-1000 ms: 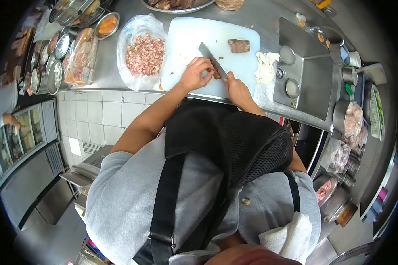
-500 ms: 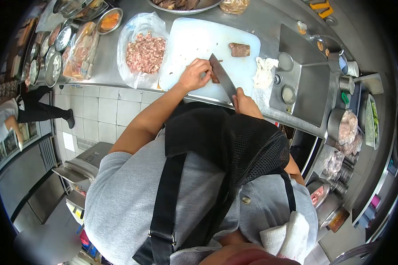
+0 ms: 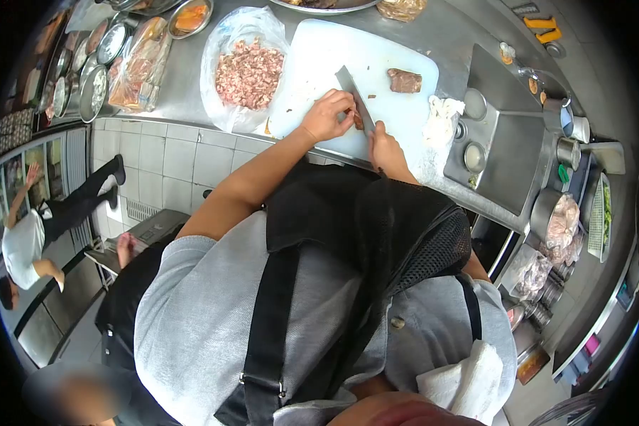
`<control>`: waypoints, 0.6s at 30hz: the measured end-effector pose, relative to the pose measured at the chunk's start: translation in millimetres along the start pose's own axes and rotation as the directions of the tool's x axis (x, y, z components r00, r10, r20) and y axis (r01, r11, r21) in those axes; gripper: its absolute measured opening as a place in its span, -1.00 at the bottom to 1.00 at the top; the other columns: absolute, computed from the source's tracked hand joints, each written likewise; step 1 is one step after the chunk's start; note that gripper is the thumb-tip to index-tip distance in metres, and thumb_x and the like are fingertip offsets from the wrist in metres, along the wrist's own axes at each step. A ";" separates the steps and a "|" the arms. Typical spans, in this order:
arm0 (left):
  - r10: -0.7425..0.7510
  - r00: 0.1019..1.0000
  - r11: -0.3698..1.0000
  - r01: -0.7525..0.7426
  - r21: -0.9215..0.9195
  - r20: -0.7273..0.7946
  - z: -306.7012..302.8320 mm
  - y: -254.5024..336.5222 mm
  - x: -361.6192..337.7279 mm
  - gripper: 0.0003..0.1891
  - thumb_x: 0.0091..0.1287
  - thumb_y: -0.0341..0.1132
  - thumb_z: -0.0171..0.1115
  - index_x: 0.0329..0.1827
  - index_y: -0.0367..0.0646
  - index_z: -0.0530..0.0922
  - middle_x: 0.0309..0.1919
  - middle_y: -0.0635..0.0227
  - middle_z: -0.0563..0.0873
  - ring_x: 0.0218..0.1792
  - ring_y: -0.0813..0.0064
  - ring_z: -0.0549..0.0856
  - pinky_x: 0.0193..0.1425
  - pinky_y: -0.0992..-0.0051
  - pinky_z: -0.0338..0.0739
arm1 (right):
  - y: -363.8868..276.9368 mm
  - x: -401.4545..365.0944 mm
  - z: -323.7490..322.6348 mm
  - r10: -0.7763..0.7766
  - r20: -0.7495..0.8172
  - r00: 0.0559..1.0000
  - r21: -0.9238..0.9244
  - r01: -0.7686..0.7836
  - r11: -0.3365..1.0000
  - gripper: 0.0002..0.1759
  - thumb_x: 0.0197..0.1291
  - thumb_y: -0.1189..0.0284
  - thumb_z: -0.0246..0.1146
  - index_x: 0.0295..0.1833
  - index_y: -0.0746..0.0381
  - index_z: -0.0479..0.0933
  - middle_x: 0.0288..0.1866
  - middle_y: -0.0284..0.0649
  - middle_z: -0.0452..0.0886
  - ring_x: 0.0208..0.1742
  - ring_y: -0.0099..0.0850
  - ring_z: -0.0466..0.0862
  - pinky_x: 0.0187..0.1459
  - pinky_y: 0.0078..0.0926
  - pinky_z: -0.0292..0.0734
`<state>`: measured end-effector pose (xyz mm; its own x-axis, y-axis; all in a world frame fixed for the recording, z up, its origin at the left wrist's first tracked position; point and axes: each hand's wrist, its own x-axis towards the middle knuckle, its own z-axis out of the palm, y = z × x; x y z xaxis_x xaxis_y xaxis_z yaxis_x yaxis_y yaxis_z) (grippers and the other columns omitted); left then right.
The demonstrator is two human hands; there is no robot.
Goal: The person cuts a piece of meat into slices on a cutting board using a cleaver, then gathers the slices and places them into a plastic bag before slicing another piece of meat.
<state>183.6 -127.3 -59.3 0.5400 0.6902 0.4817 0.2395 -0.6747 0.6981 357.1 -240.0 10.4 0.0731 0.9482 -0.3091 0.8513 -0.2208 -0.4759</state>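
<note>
My right hand [image 3: 389,150] is closed around the handle of a wide-bladed kitchen knife [image 3: 351,84], its blade slanting up and left over the white cutting board [image 3: 319,53]. Beside the blade, the curled fingers of my left hand [image 3: 329,116] hold a small piece of brown meat [image 3: 359,123] on the board. A larger chunk of brown meat [image 3: 405,81] lies farther right, with small scraps scattered about. Left of the board is a clear plastic bag [image 3: 213,53] of chopped pink meat [image 3: 248,77].
A crumpled white cloth [image 3: 441,119] lies between board and sink [image 3: 508,153]. Bowls and a bagged item [image 3: 142,67] crowd the counter's left. Pots and bagged meat [image 3: 564,219] stand right. One person [image 3: 25,241] is at left; another dark-clothed person [image 3: 124,298] is close behind my left side.
The knife has turned more upright, its handle nearer the meat piece. My view has shifted slightly. A second person has come in close at my left, and the far person has moved.
</note>
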 end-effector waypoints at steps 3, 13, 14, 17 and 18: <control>-0.013 1.000 0.999 0.013 0.031 0.002 1.5 -0.4 -0.4 -0.85 0.18 -0.44 0.44 -0.21 -0.12 0.66 -0.07 0.33 0.73 -0.02 0.20 0.70 0.09 0.28 0.67 | 1.2 -0.5 -2.4 -0.010 -0.018 1.000 0.044 0.011 0.999 -0.72 0.65 0.34 0.01 0.10 0.39 0.33 -0.32 0.36 0.71 -0.22 0.37 0.73 -0.14 0.31 0.59; 0.018 0.999 1.000 -0.018 0.000 -0.030 -1.8 0.2 -1.3 -0.86 0.23 -0.49 0.44 -0.18 -0.14 0.68 -0.11 0.22 0.75 -0.03 0.13 0.74 0.10 0.25 0.68 | 21.7 -32.0 -9.7 -0.006 -0.043 0.999 0.040 0.008 0.999 -0.72 0.62 0.32 0.09 0.11 0.36 0.37 -0.33 0.32 0.72 -0.21 0.35 0.74 -0.15 0.26 0.60; 0.033 0.999 0.999 -0.033 0.003 -0.033 -1.8 -1.1 -1.7 -0.86 0.23 -0.49 0.44 -0.19 -0.15 0.67 -0.11 0.22 0.75 -0.03 0.13 0.75 0.09 0.25 0.68 | 20.1 -28.9 -14.6 -0.008 -0.048 0.999 0.043 0.010 0.999 -0.72 0.62 0.32 0.09 0.11 0.36 0.37 -0.33 0.32 0.72 -0.21 0.35 0.74 -0.15 0.26 0.60; 0.030 0.999 0.999 -0.031 -0.010 -0.018 -2.6 1.9 -3.9 -0.86 0.22 -0.50 0.44 -0.22 -0.16 0.65 -0.11 0.21 0.75 -0.04 0.13 0.75 0.08 0.25 0.68 | 7.8 -25.5 -32.2 -0.024 -0.046 0.999 0.040 0.025 0.999 -0.72 0.62 0.32 0.09 0.13 0.36 0.38 -0.34 0.32 0.72 -0.22 0.34 0.75 -0.17 0.25 0.61; 0.017 1.000 1.000 -0.018 -0.020 -0.008 -2.7 1.3 -2.7 -0.86 0.22 -0.50 0.44 -0.23 -0.16 0.64 -0.11 0.21 0.75 -0.04 0.13 0.75 0.08 0.25 0.68 | 6.0 -22.2 -32.2 -0.044 -0.067 0.997 0.018 0.045 0.999 -0.72 0.61 0.33 0.09 0.13 0.36 0.38 -0.34 0.32 0.72 -0.23 0.34 0.75 -0.19 0.25 0.62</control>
<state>180.3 -129.4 -58.3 0.5380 0.6802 0.4978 0.2137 -0.6814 0.7000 377.3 -255.0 40.9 0.0702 0.9702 -0.2318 0.8442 -0.1816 -0.5043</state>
